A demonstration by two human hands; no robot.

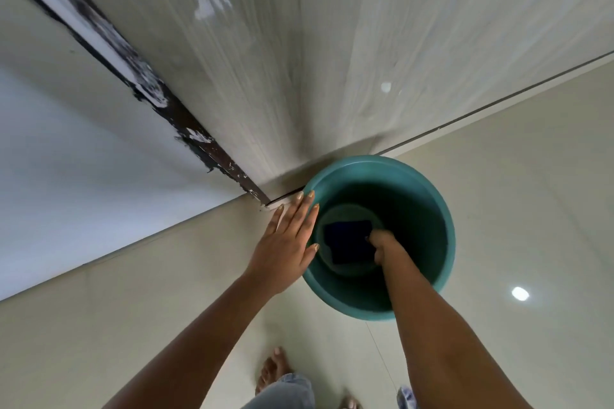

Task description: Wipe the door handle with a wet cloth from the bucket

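Right hand [382, 244] pinches the dark cloth [347, 239] inside the bucket [428, 189]; left hand [289, 242] spread flat. Cloth likely limp, dripping; gather an edge.

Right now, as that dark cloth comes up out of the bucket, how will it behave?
The dark cloth lies flat on the bottom of the teal bucket, so it will probably hang limp. If soaked, expect drips and extra weight. The right hand grips one edge only, so it may slip.
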